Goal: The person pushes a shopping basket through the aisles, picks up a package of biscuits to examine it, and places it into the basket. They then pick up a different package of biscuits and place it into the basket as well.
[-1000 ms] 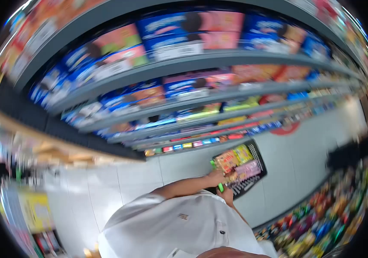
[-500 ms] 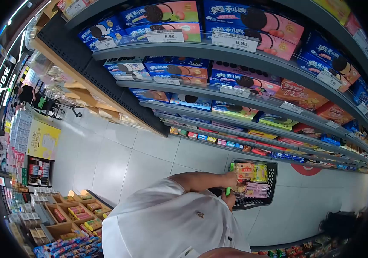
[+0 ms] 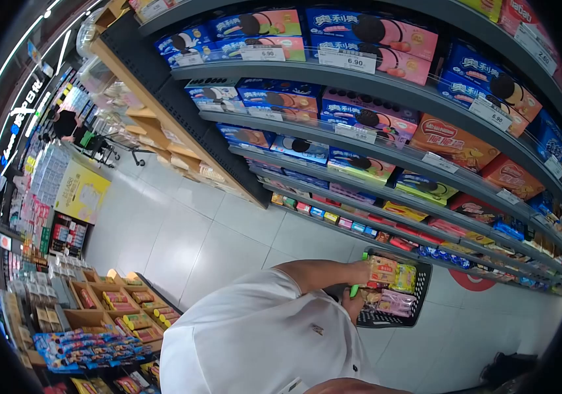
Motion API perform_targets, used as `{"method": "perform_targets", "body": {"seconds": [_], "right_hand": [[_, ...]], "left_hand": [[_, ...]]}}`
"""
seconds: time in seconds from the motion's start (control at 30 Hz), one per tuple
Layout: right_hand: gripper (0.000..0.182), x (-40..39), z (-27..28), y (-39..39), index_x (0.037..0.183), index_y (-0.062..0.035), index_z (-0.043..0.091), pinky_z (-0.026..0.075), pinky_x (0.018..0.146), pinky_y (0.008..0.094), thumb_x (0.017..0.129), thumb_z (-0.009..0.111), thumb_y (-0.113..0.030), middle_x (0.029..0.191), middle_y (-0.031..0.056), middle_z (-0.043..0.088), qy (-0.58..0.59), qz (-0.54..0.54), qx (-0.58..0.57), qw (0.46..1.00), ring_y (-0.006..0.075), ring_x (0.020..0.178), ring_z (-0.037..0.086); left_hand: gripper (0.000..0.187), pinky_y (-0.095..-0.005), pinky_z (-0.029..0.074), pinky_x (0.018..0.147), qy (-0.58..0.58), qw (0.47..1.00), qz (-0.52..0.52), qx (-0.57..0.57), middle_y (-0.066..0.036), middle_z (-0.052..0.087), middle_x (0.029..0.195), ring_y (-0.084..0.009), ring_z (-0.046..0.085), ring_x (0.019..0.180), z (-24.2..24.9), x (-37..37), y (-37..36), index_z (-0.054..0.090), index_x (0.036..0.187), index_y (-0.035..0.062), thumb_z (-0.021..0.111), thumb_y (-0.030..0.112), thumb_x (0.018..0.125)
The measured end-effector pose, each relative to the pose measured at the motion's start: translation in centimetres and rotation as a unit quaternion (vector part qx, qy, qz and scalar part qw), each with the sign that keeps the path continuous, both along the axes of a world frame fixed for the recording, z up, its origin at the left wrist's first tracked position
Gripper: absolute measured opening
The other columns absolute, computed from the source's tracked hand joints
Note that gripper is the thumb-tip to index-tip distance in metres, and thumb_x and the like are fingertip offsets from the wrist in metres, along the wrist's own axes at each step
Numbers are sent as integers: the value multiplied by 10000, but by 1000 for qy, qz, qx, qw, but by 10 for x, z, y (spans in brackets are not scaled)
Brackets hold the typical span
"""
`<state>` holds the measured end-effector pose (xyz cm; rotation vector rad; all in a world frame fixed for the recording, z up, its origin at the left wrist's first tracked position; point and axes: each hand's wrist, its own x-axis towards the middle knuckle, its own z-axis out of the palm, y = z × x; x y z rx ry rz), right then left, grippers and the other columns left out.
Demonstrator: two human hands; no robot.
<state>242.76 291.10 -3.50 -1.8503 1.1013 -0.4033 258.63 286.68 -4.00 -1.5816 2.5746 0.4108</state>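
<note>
My left hand [image 3: 362, 272] is closed at the near edge of a black shopping basket [image 3: 419, 289], around the upper end of its green handle [image 3: 354, 290]. Just below, my right hand [image 3: 352, 303] is closed at the handle's lower end, with its fingers partly hidden. Inside the basket lie an orange-red snack pack [image 3: 382, 271], a yellow-green pack [image 3: 404, 278] and a pink pack [image 3: 396, 303]. Some tan food in clear wrapping [image 3: 372, 299] sits nearest my right hand.
A long shelf [image 3: 386, 148] of blue cookie boxes runs along the far side. At lower left stands a wooden display [image 3: 107, 305] of packaged snacks. A person [image 3: 65, 125] and a trolley [image 3: 113, 150] are farther back. Tiled floor [image 3: 228, 240] lies between.
The view has swung a little, so the shelf end and snack display sit farther right. The basket and both hands appear slightly farther right too, with the same hold.
</note>
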Motion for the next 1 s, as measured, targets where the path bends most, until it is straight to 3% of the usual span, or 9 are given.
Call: {"method": "perform_targets", "body": {"seconds": [0.17,0.27,0.37,0.73,0.93,1.0], "right_hand": [[245,-6,4,-10,933,50,632,489,659,457,869,635,-187,780,258,647,-16,-9,-1,1000,433,743,655],[251,-16,-6,-19,948,54,635,491,684,455,876,629,-186,798,257,650,10,5,27,1000,420,763,657],[253,-26,-18,-28,966,61,635,493,710,451,885,620,-179,808,252,654,29,0,80,996,410,769,651],[253,-68,-87,-67,1013,72,632,499,748,444,891,628,-149,870,226,683,-14,4,39,999,380,798,658],[252,-80,-76,-84,1000,72,631,496,766,452,897,630,-158,902,239,677,0,-26,94,995,388,825,651],[245,-78,-56,-89,975,76,629,494,766,466,895,628,-155,898,256,670,-12,18,-50,999,423,807,634]], "left_hand": [[98,-399,538,772,-22,999,27,9,-25,735,848,-223,705,894,-20,-16,-13,761,766,166,714,194,685],[130,-406,535,810,-18,999,44,7,-39,737,896,-234,697,934,-62,-32,-27,760,823,162,687,203,724],[183,-410,533,841,-1,997,71,11,-55,735,948,-252,691,963,-64,-44,-39,755,903,161,672,224,752],[277,-396,545,844,72,987,140,14,-65,718,1041,-260,686,991,-54,-66,-76,734,1010,170,677,262,755],[333,-389,551,845,109,982,154,8,-70,709,1091,-265,683,1007,-56,-83,-95,722,1068,175,680,283,756],[352,-386,554,845,126,979,162,2,-72,706,1108,-266,682,1012,-57,-86,-101,718,1087,177,681,289,756]]}}
